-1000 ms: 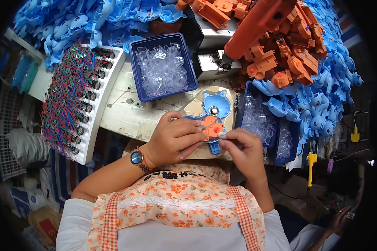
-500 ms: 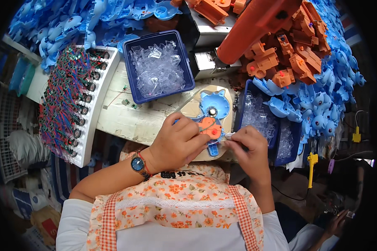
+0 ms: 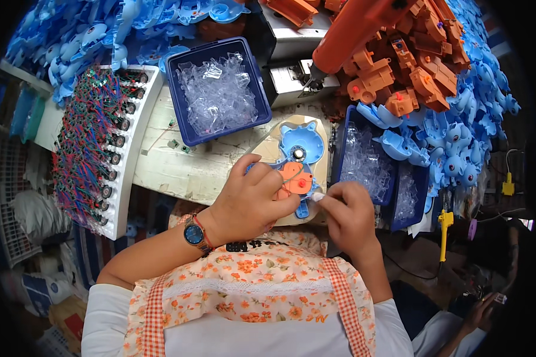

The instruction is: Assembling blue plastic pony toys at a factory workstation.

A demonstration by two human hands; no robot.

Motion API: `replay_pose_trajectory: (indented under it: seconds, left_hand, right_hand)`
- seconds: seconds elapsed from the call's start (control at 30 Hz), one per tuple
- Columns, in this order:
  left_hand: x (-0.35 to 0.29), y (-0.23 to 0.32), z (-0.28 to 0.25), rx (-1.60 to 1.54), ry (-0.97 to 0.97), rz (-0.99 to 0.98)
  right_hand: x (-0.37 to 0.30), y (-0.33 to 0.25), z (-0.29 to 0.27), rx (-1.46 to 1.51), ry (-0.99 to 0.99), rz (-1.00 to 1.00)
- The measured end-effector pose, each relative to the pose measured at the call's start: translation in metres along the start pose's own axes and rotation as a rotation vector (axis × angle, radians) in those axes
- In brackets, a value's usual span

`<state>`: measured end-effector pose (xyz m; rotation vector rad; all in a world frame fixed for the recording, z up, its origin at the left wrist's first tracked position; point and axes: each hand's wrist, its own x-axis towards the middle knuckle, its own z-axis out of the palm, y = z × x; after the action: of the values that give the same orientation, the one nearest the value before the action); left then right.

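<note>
A blue plastic toy half-shell (image 3: 304, 141) lies in a beige shaped holder (image 3: 320, 127) on the bench. An orange gearbox housing (image 3: 298, 178) with a red peg and a thin wire across it sits in the shell's lower part, below a round metal-rimmed piece (image 3: 298, 154). My left hand (image 3: 253, 193) is closed against the gearbox's left side, its fingertips partly hidden. At the lower right edge of the shell, my right hand (image 3: 348, 211) pinches its fingers together. Something small and whitish shows at those fingertips, too small to name.
A blue bin of clear plastic pieces (image 3: 259, 113) stands behind my left hand, beside a white foam tray (image 3: 140, 128) of wired round parts. An orange power screwdriver (image 3: 351, 38) hangs overhead. Orange housings (image 3: 432, 83) and blue shells (image 3: 458, 149) are piled right. Another person's hand (image 3: 479, 312) shows lower right.
My right hand has shifted slightly left and down at the shell's edge, still pinched. My left hand stays against the gearbox. The whole view has tilted slightly.
</note>
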<state>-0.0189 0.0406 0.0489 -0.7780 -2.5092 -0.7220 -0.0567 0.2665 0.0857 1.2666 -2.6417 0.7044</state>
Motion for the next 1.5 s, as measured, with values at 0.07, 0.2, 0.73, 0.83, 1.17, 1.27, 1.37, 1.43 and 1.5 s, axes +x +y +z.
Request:
replay_pose_trajectory:
  seconds: [0.07, 0.2, 0.73, 0.83, 1.17, 1.27, 1.37, 1.43, 1.5]
  left_hand:
    - [-0.003, -0.001, 0.003, 0.009, 0.017, 0.009]
    - [-0.004, 0.000, 0.005, 0.030, 0.050, 0.016]
    - [-0.003, 0.003, 0.003, 0.072, 0.025, 0.048]
    - [-0.002, 0.002, 0.004, 0.091, 0.006, 0.038]
    - [-0.004, 0.003, 0.005, 0.063, 0.017, 0.018]
    - [-0.005, 0.002, 0.007, 0.083, 0.037, 0.028]
    - [-0.003, 0.002, 0.007, 0.086, 0.060, 0.025]
    - [-0.003, 0.002, 0.008, 0.092, 0.080, 0.032]
    - [-0.004, 0.001, 0.007, 0.087, 0.071, 0.027]
  right_hand:
    - [0.001, 0.000, 0.005, 0.130, 0.108, 0.117]
    - [0.011, -0.002, 0.016, 0.157, 0.196, 0.154]
    - [0.009, 0.005, -0.002, 0.030, 0.102, 0.249]
    - [0.012, 0.007, 0.001, 0.005, 0.052, 0.201]
    - [0.011, -0.001, 0.006, -0.074, 0.088, 0.121]
    - [0.011, 0.000, 0.004, -0.127, 0.067, 0.088]
    - [0.010, -0.001, 0.007, -0.149, 0.121, 0.081]
    - [0.011, -0.003, 0.009, -0.165, 0.119, 0.080]
    - [0.013, -0.004, 0.011, -0.180, 0.122, 0.074]
